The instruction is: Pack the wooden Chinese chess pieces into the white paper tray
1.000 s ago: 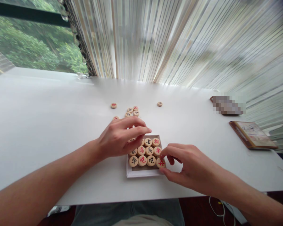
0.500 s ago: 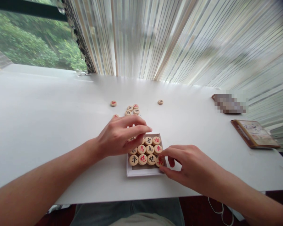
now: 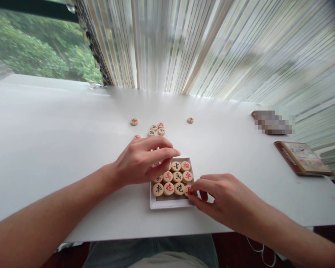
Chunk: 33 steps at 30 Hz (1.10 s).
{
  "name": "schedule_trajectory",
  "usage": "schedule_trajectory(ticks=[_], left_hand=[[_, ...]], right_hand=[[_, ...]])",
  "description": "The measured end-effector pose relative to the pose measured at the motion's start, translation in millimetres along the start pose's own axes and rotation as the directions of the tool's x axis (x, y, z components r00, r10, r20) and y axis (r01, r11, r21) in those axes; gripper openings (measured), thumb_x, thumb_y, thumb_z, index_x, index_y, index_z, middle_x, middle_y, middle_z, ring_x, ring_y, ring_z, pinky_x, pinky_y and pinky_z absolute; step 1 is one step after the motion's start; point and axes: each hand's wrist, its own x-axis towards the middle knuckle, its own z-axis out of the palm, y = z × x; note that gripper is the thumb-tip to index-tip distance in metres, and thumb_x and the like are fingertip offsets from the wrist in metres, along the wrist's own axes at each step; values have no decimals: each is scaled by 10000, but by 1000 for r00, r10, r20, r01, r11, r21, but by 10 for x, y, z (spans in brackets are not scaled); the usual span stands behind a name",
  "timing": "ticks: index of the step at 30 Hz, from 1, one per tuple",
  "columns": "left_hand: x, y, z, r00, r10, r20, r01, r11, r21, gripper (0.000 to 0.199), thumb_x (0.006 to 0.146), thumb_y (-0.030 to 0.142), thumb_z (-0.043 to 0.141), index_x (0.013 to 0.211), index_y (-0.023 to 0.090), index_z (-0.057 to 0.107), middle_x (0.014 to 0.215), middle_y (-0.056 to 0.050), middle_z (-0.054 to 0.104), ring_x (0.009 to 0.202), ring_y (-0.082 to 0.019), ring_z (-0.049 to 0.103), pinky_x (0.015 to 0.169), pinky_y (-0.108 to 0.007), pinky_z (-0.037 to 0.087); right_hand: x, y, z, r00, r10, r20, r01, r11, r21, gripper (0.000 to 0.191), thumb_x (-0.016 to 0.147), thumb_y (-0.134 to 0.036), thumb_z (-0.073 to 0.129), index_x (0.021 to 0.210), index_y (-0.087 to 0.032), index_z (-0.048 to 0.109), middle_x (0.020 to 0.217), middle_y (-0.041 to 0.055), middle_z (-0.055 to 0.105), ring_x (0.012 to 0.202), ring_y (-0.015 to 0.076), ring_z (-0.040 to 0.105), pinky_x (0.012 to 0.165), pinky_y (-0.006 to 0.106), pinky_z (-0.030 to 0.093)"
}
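A shallow white box (image 3: 170, 203) lies in front of me, holding rows of round wooden xiangqi pieces with red and black characters. My right hand (image 3: 220, 195) pinches a red-marked xiangqi piece (image 3: 187, 191) between thumb and fingers at the box's near right corner. Beside that piece sits a black-marked piece (image 3: 179, 188), in the same row. My left hand (image 3: 145, 158) hangs over the box's far left part, its fingers apart and loosely bent. It covers several pieces there, and I see nothing held in it.
Beyond my left hand, several loose xiangqi pieces (image 3: 161, 131) lie on the white table (image 3: 72, 130). One lone piece (image 3: 190, 120) rests farther right. A brown-edged book (image 3: 304, 158) is at the right, with a blurred-out item (image 3: 272, 123) behind it. A string curtain (image 3: 167, 44) hangs at the back.
My right fingers have closed further over the red-marked piece at the corner, now hiding part of its character. My left hand has stayed where it was.
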Motion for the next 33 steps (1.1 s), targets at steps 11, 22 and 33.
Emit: schedule_trajectory(ticks=[11,22,33], left_hand=[[60,-73,-69,989,-122,-85,117,991,-67,208,937,53,634,1011,198,763,917,-34,795,790,-123,755,736,-231,621],[-44,-559,-156,758,-612,-226,611,787,-82,141,917,226,694,942,187,827,896,-38,821,710,-141,742,636,-229,587],[-86,-648,-151,729,-654,-200,658,751,-59,169,906,249,685,939,168,830,901,-51,828,741,-153,750,703,-250,595]], right_hand=[[-11,0,-20,998,-22,-56,23,999,24,192,946,-165,642,791,-188,753,681,4,728,549,134,638,566,263,432],[585,212,-570,959,105,-264,-54,980,191,260,940,-321,685,723,-199,762,555,-10,632,504,121,554,492,258,397],[1450,279,-411,980,-9,-199,44,984,172,148,913,-181,694,958,-146,830,895,61,806,742,158,681,697,281,510]])
